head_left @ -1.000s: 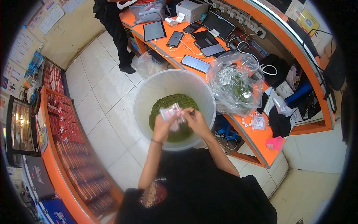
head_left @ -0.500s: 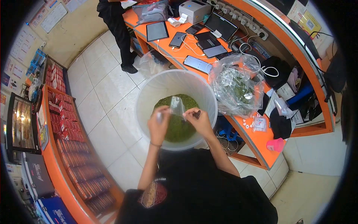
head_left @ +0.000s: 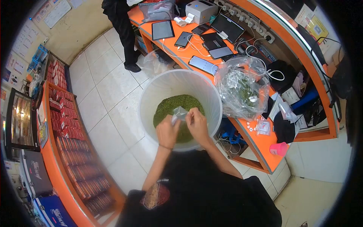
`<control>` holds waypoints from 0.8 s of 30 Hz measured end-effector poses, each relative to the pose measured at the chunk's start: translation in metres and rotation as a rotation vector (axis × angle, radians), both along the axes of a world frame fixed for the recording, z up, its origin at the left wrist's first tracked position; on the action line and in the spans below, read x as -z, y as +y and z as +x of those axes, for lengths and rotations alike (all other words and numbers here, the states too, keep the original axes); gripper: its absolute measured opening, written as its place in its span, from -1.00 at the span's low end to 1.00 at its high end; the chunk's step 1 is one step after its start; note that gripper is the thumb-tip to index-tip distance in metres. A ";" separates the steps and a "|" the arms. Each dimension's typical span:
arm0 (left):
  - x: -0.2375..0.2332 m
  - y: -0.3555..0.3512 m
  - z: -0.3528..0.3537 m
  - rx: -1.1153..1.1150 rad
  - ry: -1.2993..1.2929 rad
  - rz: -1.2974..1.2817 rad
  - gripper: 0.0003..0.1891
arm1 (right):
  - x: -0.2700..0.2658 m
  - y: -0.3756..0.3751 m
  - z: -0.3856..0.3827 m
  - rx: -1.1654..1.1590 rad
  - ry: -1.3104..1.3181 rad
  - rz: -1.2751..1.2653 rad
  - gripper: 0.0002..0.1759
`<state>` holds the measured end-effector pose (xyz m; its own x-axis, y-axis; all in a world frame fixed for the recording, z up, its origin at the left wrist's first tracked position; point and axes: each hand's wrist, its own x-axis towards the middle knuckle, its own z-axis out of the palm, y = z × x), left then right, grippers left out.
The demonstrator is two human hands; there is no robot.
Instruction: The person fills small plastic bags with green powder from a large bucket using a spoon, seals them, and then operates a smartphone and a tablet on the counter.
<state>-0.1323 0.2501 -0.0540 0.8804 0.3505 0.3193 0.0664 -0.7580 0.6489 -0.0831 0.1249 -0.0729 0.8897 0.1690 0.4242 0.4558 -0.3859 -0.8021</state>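
Fingers [head_left: 191, 115] of both hands pinched a small clear bag [head_left: 179, 112] between them, left hand [head_left: 167, 132] and right hand [head_left: 197, 125] equally close, directly above the green-filled bucket [head_left: 177, 81].

White floor tiles [head_left: 109, 94] run between two orange counters. The right-hand counter [head_left: 261, 145] curves round, carrying tablets [head_left: 162, 30], a white label printer [head_left: 202, 10] and a row of sockets [head_left: 242, 17]. The left counter [head_left: 52, 151] shows red boxes [head_left: 72, 128], perhaps under glass. Papers [head_left: 56, 11] hang on the pale yellow wall [head_left: 81, 28]; a person in black [head_left: 121, 26] stands nearby.
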 end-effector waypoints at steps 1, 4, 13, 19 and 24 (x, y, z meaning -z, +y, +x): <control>0.004 0.000 0.000 -0.002 0.002 -0.003 -0.77 | -0.004 0.000 -0.001 -0.002 0.002 -0.003 -0.81; 0.010 0.004 0.007 0.016 -0.032 -0.211 -0.83 | -0.018 0.002 -0.001 -0.106 0.185 -0.009 -0.77; -0.008 0.025 0.010 0.189 -0.190 -0.133 -0.67 | -0.007 -0.002 0.013 -0.174 0.282 0.207 -0.63; -0.017 0.032 0.007 0.449 -0.084 -0.126 -0.32 | -0.013 -0.007 0.016 -0.315 0.505 0.333 -0.67; -0.013 0.046 0.007 0.324 -0.194 -0.143 -0.35 | -0.021 -0.013 0.041 -0.417 0.669 0.377 -0.81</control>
